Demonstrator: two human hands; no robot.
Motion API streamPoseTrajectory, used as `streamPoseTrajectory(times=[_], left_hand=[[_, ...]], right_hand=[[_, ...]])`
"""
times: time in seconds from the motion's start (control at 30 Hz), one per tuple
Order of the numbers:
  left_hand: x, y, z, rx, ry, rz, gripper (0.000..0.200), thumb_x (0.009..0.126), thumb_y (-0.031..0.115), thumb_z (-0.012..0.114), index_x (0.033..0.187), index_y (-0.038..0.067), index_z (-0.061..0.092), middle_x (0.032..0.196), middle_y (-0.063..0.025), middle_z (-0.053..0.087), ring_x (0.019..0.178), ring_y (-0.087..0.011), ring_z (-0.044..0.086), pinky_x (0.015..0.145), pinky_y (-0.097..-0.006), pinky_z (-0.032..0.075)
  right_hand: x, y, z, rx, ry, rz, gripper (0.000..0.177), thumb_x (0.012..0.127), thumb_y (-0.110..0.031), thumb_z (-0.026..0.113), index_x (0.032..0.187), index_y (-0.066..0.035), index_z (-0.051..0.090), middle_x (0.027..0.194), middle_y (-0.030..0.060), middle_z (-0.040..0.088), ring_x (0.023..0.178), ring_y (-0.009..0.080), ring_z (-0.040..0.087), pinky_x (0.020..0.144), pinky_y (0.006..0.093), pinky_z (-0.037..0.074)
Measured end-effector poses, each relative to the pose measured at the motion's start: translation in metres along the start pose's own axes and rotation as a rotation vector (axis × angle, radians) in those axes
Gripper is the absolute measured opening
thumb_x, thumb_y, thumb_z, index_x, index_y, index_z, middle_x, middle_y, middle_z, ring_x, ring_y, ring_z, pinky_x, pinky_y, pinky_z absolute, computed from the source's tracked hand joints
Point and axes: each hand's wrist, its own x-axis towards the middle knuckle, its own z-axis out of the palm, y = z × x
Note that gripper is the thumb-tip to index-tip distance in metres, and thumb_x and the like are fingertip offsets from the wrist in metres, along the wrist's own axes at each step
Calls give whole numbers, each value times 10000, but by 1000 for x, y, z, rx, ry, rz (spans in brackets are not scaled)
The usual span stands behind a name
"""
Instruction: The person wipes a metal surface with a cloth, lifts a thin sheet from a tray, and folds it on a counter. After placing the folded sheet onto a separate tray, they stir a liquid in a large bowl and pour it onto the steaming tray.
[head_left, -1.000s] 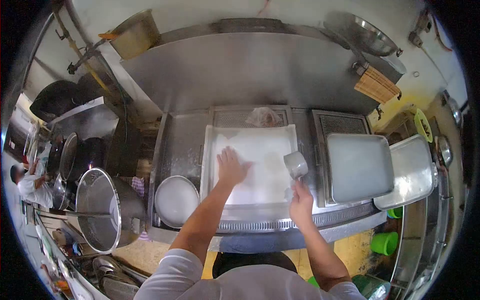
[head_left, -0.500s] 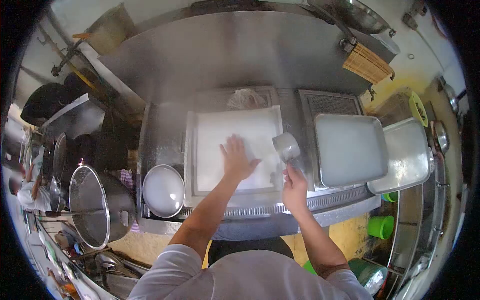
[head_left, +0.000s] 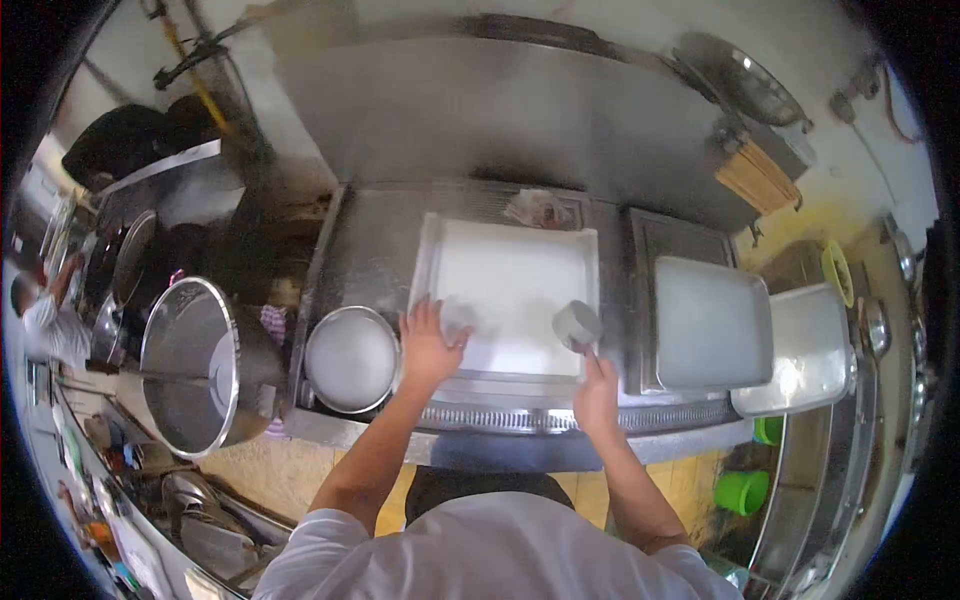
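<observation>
A rectangular tray with a white surface (head_left: 510,285) lies on the metal worktop in front of me. My left hand (head_left: 428,345) is at its lower left edge, fingers spread and holding nothing. My right hand (head_left: 597,392) is closed around the handle of a metal ladle (head_left: 577,326), whose cup is over the tray's lower right part. Left of my left hand sits a round pan of whitish content (head_left: 351,359). A plastic bag (head_left: 538,208) lies at the tray's far edge.
On the right are a deep tray of whitish content (head_left: 712,325) and a shiny metal tray (head_left: 800,350). A large pot (head_left: 195,368) stands at the left. Green buckets (head_left: 741,492) are below right. A person in white (head_left: 55,320) is at far left.
My left hand has moved from the middle of the white surface to its lower left edge. My right hand still holds the ladle, now lower over the tray. The view has shifted.
</observation>
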Motion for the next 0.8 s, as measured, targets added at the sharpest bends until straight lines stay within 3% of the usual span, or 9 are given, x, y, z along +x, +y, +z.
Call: streamPoseTrajectory(times=[0.13, 0.23, 0.33, 0.47, 0.5, 0.57, 0.63, 0.73, 0.8], left_hand=[[-18, -88, -39, -38, 114, -210, 662, 918, 412, 654, 1401, -14, 502, 1525, -240, 422, 1430, -418, 369, 1190, -618, 224], [-45, -152, -44, 118, 105, -337, 575, 907, 337, 665, 1376, 24, 552, 1536, -214, 423, 1440, -404, 365, 1196, -599, 241], [-82, -193, -45, 381, -263, -326, 530, 886, 292, 665, 1358, 62, 595, 1575, -182, 386, 1464, -397, 337, 1209, -573, 242], [-113, -223, -54, 206, -519, -183, 332, 861, 249, 630, 1154, 123, 724, 1302, -169, 659, 1287, -355, 555, 1199, -541, 285], [-121, -222, -60, 159, -485, -206, 310, 867, 255, 634, 1129, 120, 729, 1242, -168, 681, 1250, -352, 577, 1183, -531, 311], [-142, -214, -69, 74, -411, -263, 270, 879, 268, 644, 1078, 113, 739, 1123, -166, 725, 1175, -346, 622, 1150, -511, 362], [-166, -208, -87, -40, -207, -285, 329, 902, 334, 651, 1115, 96, 729, 1151, -173, 709, 1183, -364, 609, 1102, -497, 410], [-196, -192, -115, -45, 49, -368, 359, 920, 352, 653, 1158, 91, 718, 1164, -170, 700, 1166, -383, 608, 1095, -490, 418], [-215, -188, -133, -64, 79, -389, 368, 904, 325, 675, 1186, 92, 709, 1178, -173, 691, 1162, -384, 607, 1079, -484, 433]], right_hand=[[-5, -16, 19, -25, -27, -22, 586, 743, 142, 531, 1328, 132, 560, 1064, 243, 593, 1038, 412, 556, 952, 478, 454], [-2, -48, 36, 58, -26, -40, 576, 761, 166, 472, 1316, 81, 600, 1045, 210, 606, 983, 354, 584, 871, 423, 487], [5, -97, 51, 192, -88, -45, 550, 793, 168, 465, 1307, 50, 623, 1014, 171, 633, 896, 290, 607, 798, 373, 505], [3, -162, 95, 391, -235, -88, 445, 868, 123, 499, 1287, 55, 633, 972, 137, 669, 806, 239, 605, 748, 347, 504], [0, -170, 114, 431, -270, -148, 375, 890, 81, 544, 1246, 55, 661, 941, 93, 685, 746, 187, 584, 688, 319, 487], [-8, -187, 156, 597, -470, 78, 346, 895, 67, 554, 1216, 43, 682, 913, 58, 675, 737, 143, 573, 659, 286, 465], [-16, -203, 200, 646, -634, 179, 279, 917, 37, 569, 1159, 25, 708, 866, 9, 651, 730, 73, 547, 607, 238, 418], [-23, -236, 230, 742, -831, 322, 230, 923, 34, 558, 1102, 51, 702, 835, 34, 661, 697, 91, 559, 581, 254, 429], [-28, -240, 256, 786, -852, 391, 206, 896, 60, 558, 1059, 77, 683, 808, 83, 668, 635, 133, 577, 546, 279, 456]])
